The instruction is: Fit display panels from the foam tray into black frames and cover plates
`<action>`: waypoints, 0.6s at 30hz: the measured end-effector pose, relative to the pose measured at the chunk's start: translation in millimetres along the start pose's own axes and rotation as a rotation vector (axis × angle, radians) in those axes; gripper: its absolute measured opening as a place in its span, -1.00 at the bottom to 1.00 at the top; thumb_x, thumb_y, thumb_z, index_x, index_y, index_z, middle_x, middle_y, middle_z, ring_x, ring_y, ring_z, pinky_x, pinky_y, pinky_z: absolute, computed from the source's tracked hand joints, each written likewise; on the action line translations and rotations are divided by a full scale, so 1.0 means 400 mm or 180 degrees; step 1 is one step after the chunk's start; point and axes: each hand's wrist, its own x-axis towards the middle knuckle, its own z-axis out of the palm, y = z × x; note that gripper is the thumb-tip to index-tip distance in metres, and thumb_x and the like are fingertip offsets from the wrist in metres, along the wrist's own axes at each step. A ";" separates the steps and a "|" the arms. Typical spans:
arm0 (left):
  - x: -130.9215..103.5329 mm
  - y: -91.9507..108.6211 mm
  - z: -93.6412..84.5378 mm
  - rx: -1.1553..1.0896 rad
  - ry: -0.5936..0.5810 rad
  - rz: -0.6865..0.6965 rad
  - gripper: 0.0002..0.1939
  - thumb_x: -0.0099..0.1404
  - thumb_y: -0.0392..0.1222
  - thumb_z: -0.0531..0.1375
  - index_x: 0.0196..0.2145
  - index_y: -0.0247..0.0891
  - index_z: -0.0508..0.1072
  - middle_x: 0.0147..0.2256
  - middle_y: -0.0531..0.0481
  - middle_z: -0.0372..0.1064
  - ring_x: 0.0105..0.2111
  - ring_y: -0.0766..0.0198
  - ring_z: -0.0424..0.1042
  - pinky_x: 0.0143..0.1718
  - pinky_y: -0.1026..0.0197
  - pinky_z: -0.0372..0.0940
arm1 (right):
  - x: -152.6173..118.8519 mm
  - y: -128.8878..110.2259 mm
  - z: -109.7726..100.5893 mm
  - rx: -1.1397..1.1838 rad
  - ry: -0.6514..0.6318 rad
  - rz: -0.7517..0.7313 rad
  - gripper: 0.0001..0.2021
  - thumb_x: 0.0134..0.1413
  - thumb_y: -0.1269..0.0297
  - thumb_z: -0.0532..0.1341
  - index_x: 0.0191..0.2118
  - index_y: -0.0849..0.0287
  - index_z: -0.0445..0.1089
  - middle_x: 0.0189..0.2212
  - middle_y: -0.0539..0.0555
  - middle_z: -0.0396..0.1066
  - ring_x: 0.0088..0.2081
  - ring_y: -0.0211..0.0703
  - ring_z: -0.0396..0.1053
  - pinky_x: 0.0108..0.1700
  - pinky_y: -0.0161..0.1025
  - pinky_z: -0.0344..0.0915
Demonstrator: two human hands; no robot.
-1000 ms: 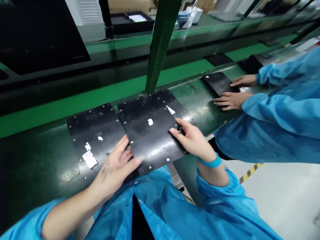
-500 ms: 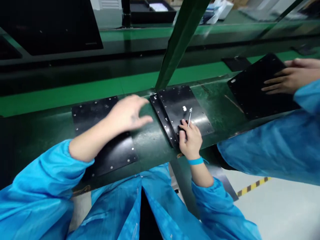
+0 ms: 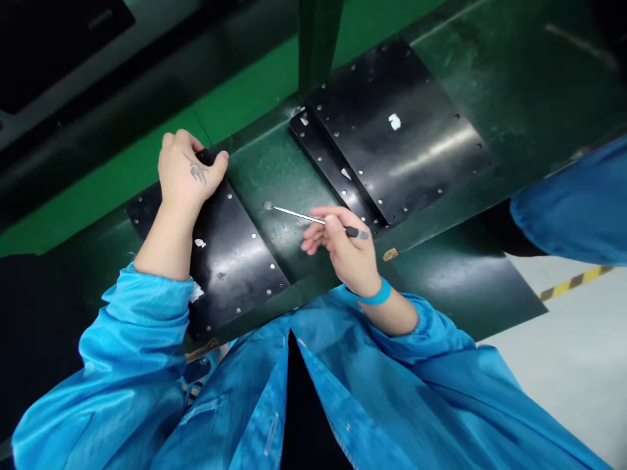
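Green bench (image 3: 272, 160) carried overlapping plates (image 3: 406, 156) and, leftward, a black panel (image 3: 235, 245), white scraps (image 3: 200, 243) left on it; left hand (image 3: 183, 171) curled its fingers at the far edge, grip unclear; right hand (image 3: 350, 254) pinched a slim tool (image 3: 298, 213).

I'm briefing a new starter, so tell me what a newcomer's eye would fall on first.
Probably the thin, shiny tool in the right hand's grip, pointing toward the left black panel. Next, the left hand's grip at that panel's far edge. Then the right black panel, partly covering another panel, its white patch standing out.
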 end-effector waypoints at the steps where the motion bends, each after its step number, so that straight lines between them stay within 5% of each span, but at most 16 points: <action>1: 0.001 0.001 0.000 0.0015 0.0040 0.0008 -0.58 0.17 0.23 0.28 -0.24 -0.12 0.33 -0.11 -0.15 0.35 0.07 -0.18 0.34 0.08 -0.20 0.25 | 0.011 0.016 0.015 0.0188 -0.0056 0.0152 -0.57 0.31 -0.20 0.25 0.00 0.06 0.42 -0.36 0.01 0.51 -0.40 -0.19 0.51 -0.37 -0.24 0.48; 10: 0.015 -0.028 0.026 -0.0279 0.0042 0.0064 -0.58 0.17 0.28 0.24 -0.32 -0.12 0.31 -0.26 -0.04 0.28 -0.01 -0.03 0.25 0.06 -0.14 0.15 | 0.048 0.052 0.009 0.0708 -0.0292 0.0774 -0.61 0.22 -0.14 0.36 -0.13 0.10 0.44 -0.36 0.01 0.54 -0.35 -0.14 0.57 -0.33 -0.21 0.55; 18: 0.009 -0.026 0.030 0.0046 0.0032 0.0024 -0.79 0.22 -0.01 0.28 -0.32 -0.16 0.39 -0.16 -0.15 0.38 0.04 -0.14 0.39 0.11 -0.14 0.28 | 0.072 0.021 0.039 0.0202 -0.0317 0.0368 -0.59 0.23 -0.17 0.34 -0.15 0.12 0.44 -0.37 0.05 0.56 -0.37 -0.12 0.58 -0.31 -0.18 0.57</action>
